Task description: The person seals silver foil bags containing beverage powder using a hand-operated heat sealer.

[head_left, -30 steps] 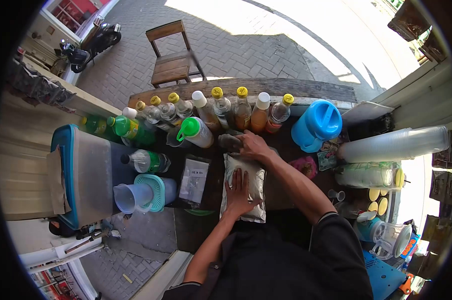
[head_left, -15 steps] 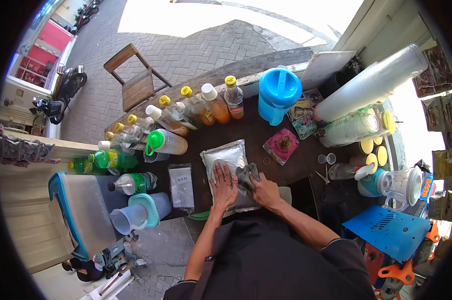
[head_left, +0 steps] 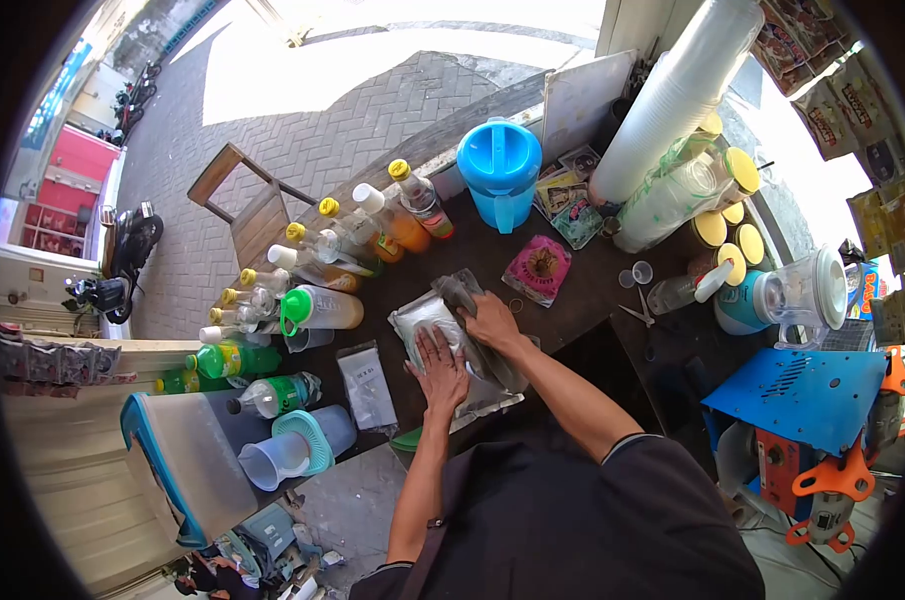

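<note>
A silver foil pouch [head_left: 419,313] lies flat on the dark table in front of me. My left hand [head_left: 439,377] rests on it, palm down with the fingers spread. My right hand [head_left: 492,322] presses a dark grey cloth [head_left: 456,289] onto the pouch's upper right part, its fingers bent over the fabric. Part of the cloth is hidden under that hand. Left of the pouch is a clear plastic packet [head_left: 368,385] with a white printed label. A pink packet [head_left: 537,270] with a round dark picture lies to the right, beyond a rubber band [head_left: 515,305].
Several bottles line the table's far left edge, near a green-lidded shaker [head_left: 322,308]. A blue pitcher [head_left: 499,175] stands at the back. Stacked plastic cups [head_left: 672,110], scissors [head_left: 640,312] and a blender [head_left: 797,290] are at right. A lidded plastic bin [head_left: 192,450] stands left.
My right hand has pushed the cloth up and away along the pouch's right side. The left hand stays flat on the pouch. The head view has turned, shifting the scene.
</note>
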`<state>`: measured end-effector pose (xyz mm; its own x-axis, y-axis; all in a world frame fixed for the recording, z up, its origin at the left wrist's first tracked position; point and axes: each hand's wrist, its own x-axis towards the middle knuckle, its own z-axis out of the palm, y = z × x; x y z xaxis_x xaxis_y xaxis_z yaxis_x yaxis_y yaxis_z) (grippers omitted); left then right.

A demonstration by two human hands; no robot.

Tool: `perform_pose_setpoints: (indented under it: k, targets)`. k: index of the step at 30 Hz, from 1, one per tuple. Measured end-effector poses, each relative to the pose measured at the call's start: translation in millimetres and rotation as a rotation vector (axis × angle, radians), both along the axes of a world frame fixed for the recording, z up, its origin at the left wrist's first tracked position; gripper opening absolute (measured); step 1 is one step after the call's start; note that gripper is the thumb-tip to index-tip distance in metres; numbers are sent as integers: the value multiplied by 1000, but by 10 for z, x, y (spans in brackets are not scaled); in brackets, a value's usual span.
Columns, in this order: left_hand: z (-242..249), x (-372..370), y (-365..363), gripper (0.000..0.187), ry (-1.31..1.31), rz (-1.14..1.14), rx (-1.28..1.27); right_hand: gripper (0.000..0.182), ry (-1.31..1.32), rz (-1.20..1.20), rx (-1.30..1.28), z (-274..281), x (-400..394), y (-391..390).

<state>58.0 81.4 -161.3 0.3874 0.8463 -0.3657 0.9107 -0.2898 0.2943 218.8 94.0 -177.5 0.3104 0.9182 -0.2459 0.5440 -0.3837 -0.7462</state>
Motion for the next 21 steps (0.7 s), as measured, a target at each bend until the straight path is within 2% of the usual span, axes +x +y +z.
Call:
perform_pose_setpoints:
  k: [1,5,7,8,10,12,14,15,17,18,19,20,21]
  targets:
    - [-13,-29,11,71,2,0,-3,48,-22,5,52,-43,-79,-252]
    - [-72,-30,16,66,-13,-34,73,57,-19,310,-266,174,27,-1496]
    - [-47,-54,1,68,-31,-42,27,48,-22,566,-350,313,289,-1660]
    - [-47,-48,15,68,-34,-50,27,31,-71,726,-644,421,417,-1539]
    - [-52,-52,17,70,10,-53,2,32,-94,761,-541,703,675,-1348]
    - [-130,-75,1,71,-5,-62,16,32,-111,447,-343,893,685,-1075]
    - [-159,-79,10,71,-22,-60,60,29,-50,228,-102,822,594,-848]
    - [-168,-78,12,71,-19,-61,57,29,-47,228,-104,779,494,-823]
    - [-150,-72,-3,72,-50,-54,73,29,-38,328,-68,632,251,-916]
    - [-109,-80,-13,72,-46,-49,70,28,-66,475,-123,184,167,-1160]
    - [-48,-81,-20,72,-22,-60,48,28,-22,643,-416,315,192,-1220]
    - [-20,-60,1,72,-5,-60,31,28,-31,661,-411,449,268,-1216]
    - [-44,-73,6,73,-28,-65,40,28,-59,900,-503,592,329,-1227]
